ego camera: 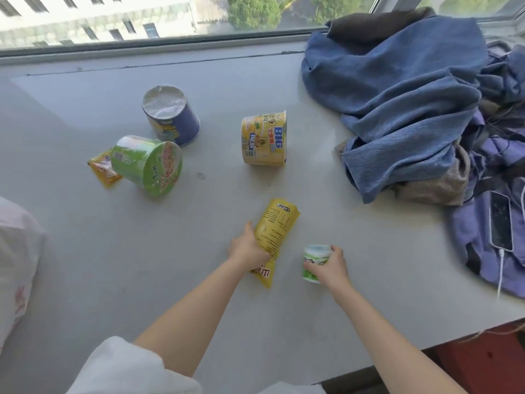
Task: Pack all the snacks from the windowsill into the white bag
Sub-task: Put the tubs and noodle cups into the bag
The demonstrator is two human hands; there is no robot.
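On the windowsill [85, 251] the left hand [245, 247] grasps a yellow snack pouch [277, 231] lying flat, and the right hand [331, 265] curls round a small green-and-white tub [314, 258], lid on. Farther off lie a yellow noodle bowl [264, 139], a green noodle bowl [147, 164], a purple cup [170, 116] and a small orange packet [103, 167], all sealed. The white bag [17, 263] sits at the left edge, its contents hidden.
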